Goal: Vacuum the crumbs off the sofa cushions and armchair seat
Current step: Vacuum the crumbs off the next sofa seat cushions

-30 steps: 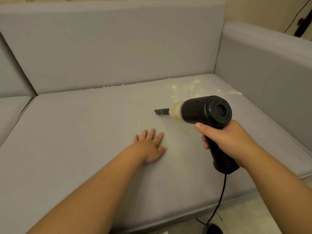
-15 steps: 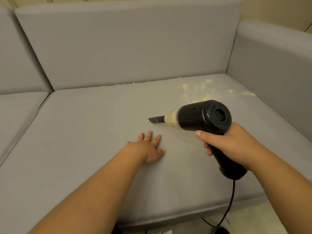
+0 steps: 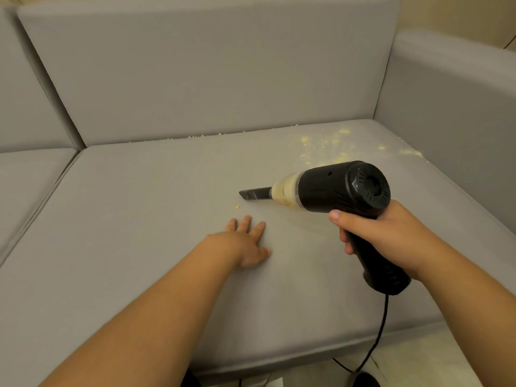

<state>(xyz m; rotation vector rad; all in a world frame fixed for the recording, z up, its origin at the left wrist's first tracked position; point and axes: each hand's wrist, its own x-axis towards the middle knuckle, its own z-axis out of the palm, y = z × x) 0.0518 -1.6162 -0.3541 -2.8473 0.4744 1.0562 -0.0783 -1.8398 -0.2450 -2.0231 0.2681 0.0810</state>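
Right now the right hand grips the handle of a black handheld vacuum, with its fingers curled round it and the thumb lying along the side. The vacuum is held above the seat cushion of a grey sofa, toward the right side of the cushion. Its thin black nozzle points left and a bit down, close to the cushion; I cannot tell if the tip touches the fabric. Behind the nozzle is a clear cup with yellowish dust inside. A black cord hangs from the bottom of the handle, past the front edge of the cushion, down to the floor.

The left hand lies flat on the middle of the cushion with its fingers spread out, holding nothing. It is just in front of the nozzle tip and to the left of the right hand.

One small crumb sits between the nozzle tip and the left fingers. A big patch of yellow crumbs lies near the back right corner of the cushion, behind the vacuum. More little crumbs run along the back edge, where the cushion meets the back cushion. The grey armrest stands at the right edge.
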